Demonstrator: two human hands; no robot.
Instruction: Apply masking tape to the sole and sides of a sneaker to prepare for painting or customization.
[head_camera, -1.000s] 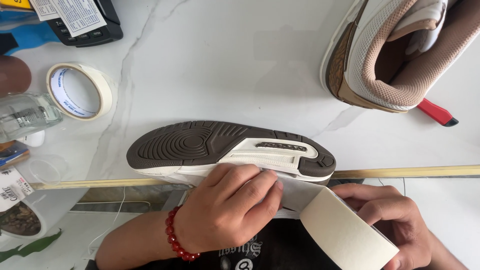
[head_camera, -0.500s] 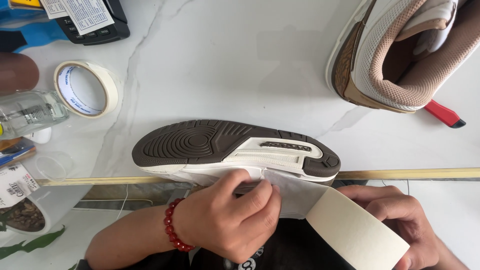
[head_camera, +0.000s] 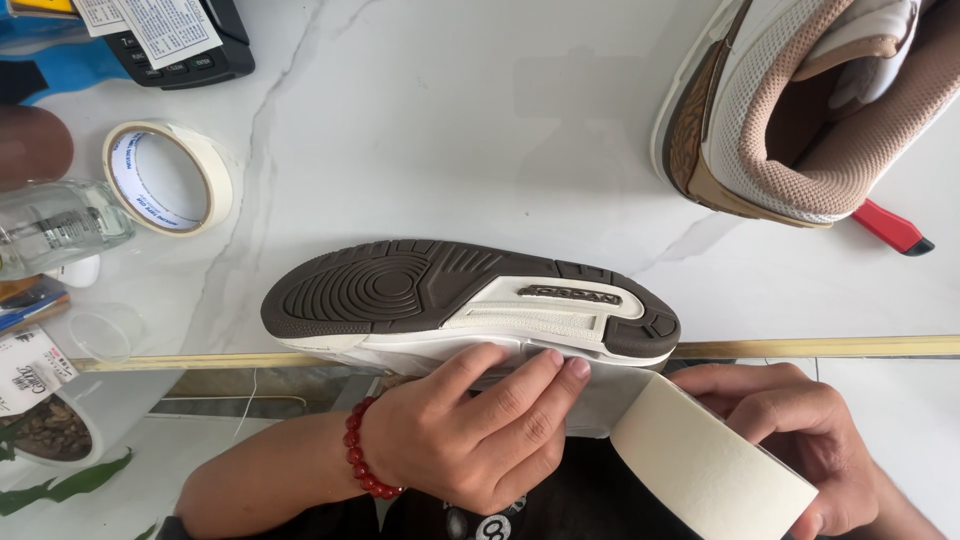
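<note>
Left hand (head_camera: 470, 435), wearing a red bead bracelet (head_camera: 365, 455) at the wrist, is pressing its fingers flat against the side of a sneaker (head_camera: 470, 300); the hand is not curled around anything, its fingertips (head_camera: 575, 368) lying on a strip of cream masking tape drawn along the white midsole. Right hand (head_camera: 800, 440) is sitting at about three o'clock from the left one and is gripping a wide roll of masking tape (head_camera: 710, 470), from which the strip is running to the shoe.

That sneaker is lying on its side at the near edge of the white marble table (head_camera: 480, 130), its brown and cream sole facing up toward the camera, toe pointing to nine o'clock. A second sneaker (head_camera: 800, 100), tan and white, is resting well apart at one o'clock, with a red-handled tool (head_camera: 890, 228) poking out from beneath it. At ten o'clock a narrower tape roll (head_camera: 170, 178) is lying flat, just beside a clear glass bottle (head_camera: 55, 225) on its side.
</note>
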